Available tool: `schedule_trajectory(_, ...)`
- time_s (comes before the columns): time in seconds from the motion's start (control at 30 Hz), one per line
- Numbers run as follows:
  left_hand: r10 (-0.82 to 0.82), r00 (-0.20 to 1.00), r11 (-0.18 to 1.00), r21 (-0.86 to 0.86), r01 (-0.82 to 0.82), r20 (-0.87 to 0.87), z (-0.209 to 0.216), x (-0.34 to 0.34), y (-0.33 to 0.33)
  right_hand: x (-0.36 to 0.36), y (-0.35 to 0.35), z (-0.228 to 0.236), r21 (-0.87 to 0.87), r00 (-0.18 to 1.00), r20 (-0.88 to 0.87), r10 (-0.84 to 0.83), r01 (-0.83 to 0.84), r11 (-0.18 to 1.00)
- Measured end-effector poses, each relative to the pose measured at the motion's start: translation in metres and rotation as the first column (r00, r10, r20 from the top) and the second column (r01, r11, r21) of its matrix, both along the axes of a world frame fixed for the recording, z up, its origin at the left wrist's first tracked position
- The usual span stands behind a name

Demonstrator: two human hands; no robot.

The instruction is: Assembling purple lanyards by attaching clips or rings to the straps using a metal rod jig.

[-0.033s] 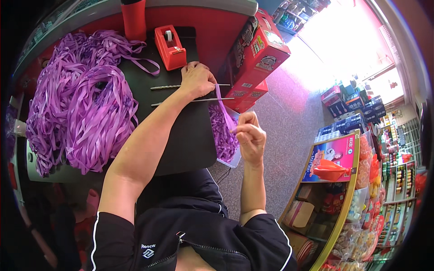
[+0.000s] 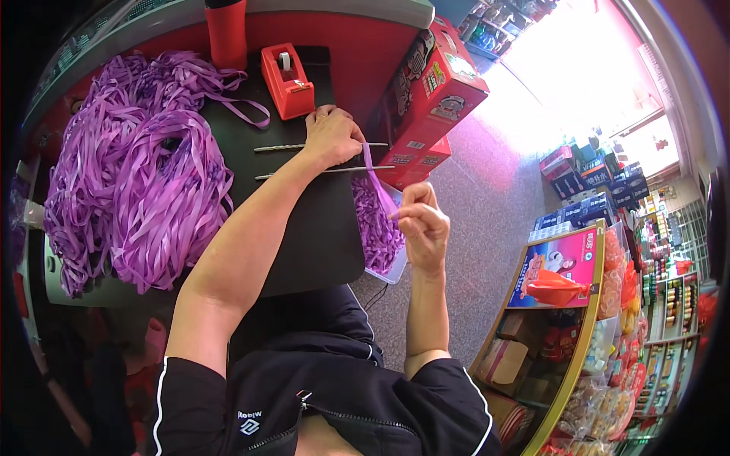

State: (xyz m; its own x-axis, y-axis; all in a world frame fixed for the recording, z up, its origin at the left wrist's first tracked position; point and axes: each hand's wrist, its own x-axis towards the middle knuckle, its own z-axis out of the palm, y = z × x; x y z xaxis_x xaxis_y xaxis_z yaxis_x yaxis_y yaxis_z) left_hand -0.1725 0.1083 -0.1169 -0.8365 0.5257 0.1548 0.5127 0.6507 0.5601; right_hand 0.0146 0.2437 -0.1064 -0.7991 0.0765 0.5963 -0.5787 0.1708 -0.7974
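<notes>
A narrow purple ribbon stretches between my two hands. My left hand rests at the table's right edge, fingers bent and closed on the ribbon's upper part. My right hand is lower and to the right, off the table, pinching the ribbon between thumb and fingers. Two thin metal rods, an upper rod and a lower rod, pass by my left hand and jut past the edge. Beneath the ribbon, a pale plastic bin holds a heap of purple ribbon.
Large bundles of purple ribbon cover the left of the black table. A red tape dispenser stands just beyond my left hand, a red cylinder behind it. Red cartons rise at the right; a display cabinet stands farther right.
My right hand has shifted very slightly up and to the right with its pinch on the ribbon. The left hand stays in nearly the same place.
</notes>
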Motion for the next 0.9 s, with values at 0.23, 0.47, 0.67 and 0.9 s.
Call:
schedule_trajectory(0.23, 0.034, 0.997, 0.994, 0.110, -0.027, -0.066, -0.008, 0.000, 0.002, -0.074, 0.015, 0.033, -0.020, 0.991, 0.014, 0.133, -0.132, 0.991)
schedule_trajectory(0.47, 0.012, 1.000, 0.999, 0.030, -0.011, -0.011, -0.002, -0.001, -0.003, -0.169, 0.041, 0.036, 0.085, 0.962, 0.201, 0.184, -0.205, 0.975)
schedule_trajectory(0.67, -0.011, 1.000, 1.000, 0.014, 0.011, 0.001, 0.001, 0.002, -0.001, -0.211, 0.062, -0.006, 0.115, 0.933, 0.287, 0.218, -0.260, 0.959)
schedule_trajectory(0.9, 0.009, 1.000, 0.999, 0.049, -0.009, 0.006, -0.004, 0.001, 0.000, -0.215, 0.065, -0.051, 0.114, 0.924, 0.349, 0.156, -0.207, 0.972)
